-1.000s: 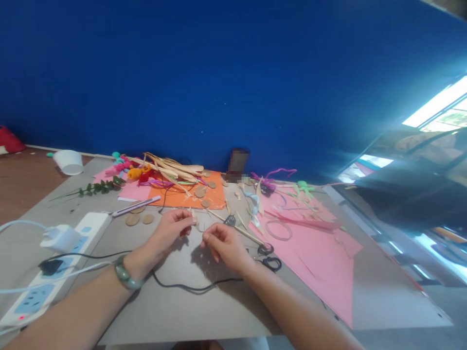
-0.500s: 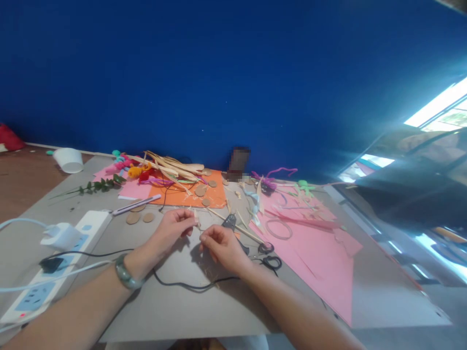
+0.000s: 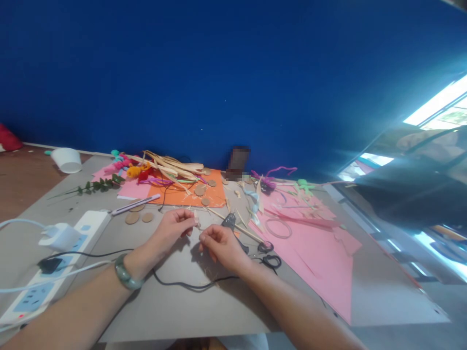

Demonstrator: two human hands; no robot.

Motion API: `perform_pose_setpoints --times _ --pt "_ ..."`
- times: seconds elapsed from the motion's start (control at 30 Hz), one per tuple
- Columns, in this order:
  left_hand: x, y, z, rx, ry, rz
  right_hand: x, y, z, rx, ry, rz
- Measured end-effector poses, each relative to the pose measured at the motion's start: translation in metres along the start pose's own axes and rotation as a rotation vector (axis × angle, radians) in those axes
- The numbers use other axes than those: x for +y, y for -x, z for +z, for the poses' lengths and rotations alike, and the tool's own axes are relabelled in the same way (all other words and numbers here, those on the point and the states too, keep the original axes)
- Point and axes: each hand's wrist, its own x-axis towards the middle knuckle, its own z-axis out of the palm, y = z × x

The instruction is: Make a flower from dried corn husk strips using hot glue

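At the lower left of the frame, a white power strip (image 3: 95, 224) lies on the grey bench (image 3: 175, 321), with a white adapter (image 3: 60, 236) and a black plug (image 3: 50, 265) in it. A black cable (image 3: 195, 288) curves across the bottom centre, below the hands.

Just above, at the centre, the left hand (image 3: 178, 225) pinches a small pale scrap (image 3: 196, 219) between thumb and forefinger; a green bangle (image 3: 127, 273) circles its wrist. The right hand (image 3: 221, 244) is just beside it, thumb and forefinger drawn together; whether they grip anything, I cannot tell. Behind this hand lies a partly hidden dark grey tool (image 3: 229, 221), with black-handled scissors (image 3: 272, 261) near it on the right. Pink paper (image 3: 328, 272) covers the bench at right of centre.

Farther up, left of centre, pale strips (image 3: 175, 166) lie over an orange sheet (image 3: 171, 198). A leafy green sprig (image 3: 100, 185) and a tilted white cup (image 3: 66, 160) are at the left, before a blue wall (image 3: 219, 73).
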Motion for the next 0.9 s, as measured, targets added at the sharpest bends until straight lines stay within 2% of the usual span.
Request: perform_pose_setpoints --times 0.9 --pt "-0.0036 -0.0010 -0.0011 -0.064 0.063 0.018 -0.0038 0.0007 0.0013 0.022 0.017 0.015"
